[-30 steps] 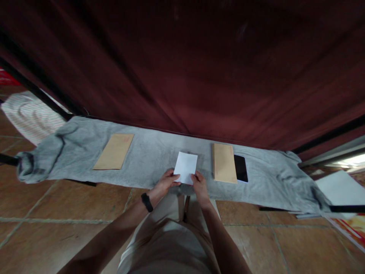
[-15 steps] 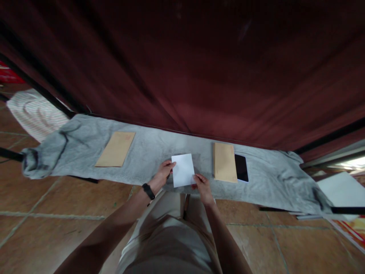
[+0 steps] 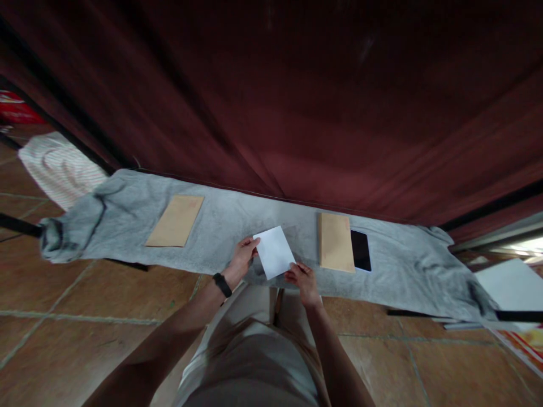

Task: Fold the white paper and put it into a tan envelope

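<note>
Overhead, a dark red curtain [image 3: 297,113] is hung behind a surface draped with a grey cloth [image 3: 237,220]. Two brown envelopes [image 3: 175,221] [image 3: 336,242] and a black phone [image 3: 360,250] are laid on it. Centrally, a white paper [image 3: 275,252] is pinched just above the cloth — left hand [image 3: 242,255] at its upper-left corner, right hand [image 3: 302,278] at its lower-right, each grip closed on it.

No readable text, label, brand or number anywhere. White paper [image 3: 275,251] held over the near edge of the grey cloth [image 3: 394,265] shows blank; both brown envelopes, left [image 3: 175,221] and right [image 3: 335,242], show no legible marks. Red-orange printed sheet [image 3: 524,343] at the right edge is too blurred to read.
</note>
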Demonstrator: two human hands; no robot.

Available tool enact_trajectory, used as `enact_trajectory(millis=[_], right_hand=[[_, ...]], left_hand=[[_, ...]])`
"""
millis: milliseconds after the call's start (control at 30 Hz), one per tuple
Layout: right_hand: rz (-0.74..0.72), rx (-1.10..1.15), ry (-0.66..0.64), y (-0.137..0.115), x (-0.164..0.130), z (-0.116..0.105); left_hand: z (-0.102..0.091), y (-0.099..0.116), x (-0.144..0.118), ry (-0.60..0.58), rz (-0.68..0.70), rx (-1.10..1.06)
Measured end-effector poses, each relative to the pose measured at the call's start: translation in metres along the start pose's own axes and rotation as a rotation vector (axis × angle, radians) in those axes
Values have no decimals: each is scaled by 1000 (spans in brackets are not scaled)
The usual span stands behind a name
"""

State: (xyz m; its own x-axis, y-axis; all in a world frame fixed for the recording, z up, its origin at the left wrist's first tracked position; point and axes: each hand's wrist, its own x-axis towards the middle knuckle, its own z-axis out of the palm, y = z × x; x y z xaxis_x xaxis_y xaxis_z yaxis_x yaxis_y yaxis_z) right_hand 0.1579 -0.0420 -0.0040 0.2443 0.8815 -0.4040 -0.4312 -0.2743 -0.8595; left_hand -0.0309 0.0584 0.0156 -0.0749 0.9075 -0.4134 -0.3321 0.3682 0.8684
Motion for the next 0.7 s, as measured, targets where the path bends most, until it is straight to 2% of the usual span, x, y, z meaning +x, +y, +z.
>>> enact_trajectory(millis=[100,300,367,533,700], right_hand=[[58,76,27,-3,-5,4],[128,144,-15,5,-14,16],[172,207,-23,6,-14,17],[349,345,-137,2,-15,16],[577,428,-302,1,-19,17]], left_hand=[[-1,1,1,9,3,-15],[2,1,0,-14,-12,-61],[3,4,0,-72,-55,-105],[5,8,-7,-255,-219,-249],[10,4,-22,-502,-235,-241]])
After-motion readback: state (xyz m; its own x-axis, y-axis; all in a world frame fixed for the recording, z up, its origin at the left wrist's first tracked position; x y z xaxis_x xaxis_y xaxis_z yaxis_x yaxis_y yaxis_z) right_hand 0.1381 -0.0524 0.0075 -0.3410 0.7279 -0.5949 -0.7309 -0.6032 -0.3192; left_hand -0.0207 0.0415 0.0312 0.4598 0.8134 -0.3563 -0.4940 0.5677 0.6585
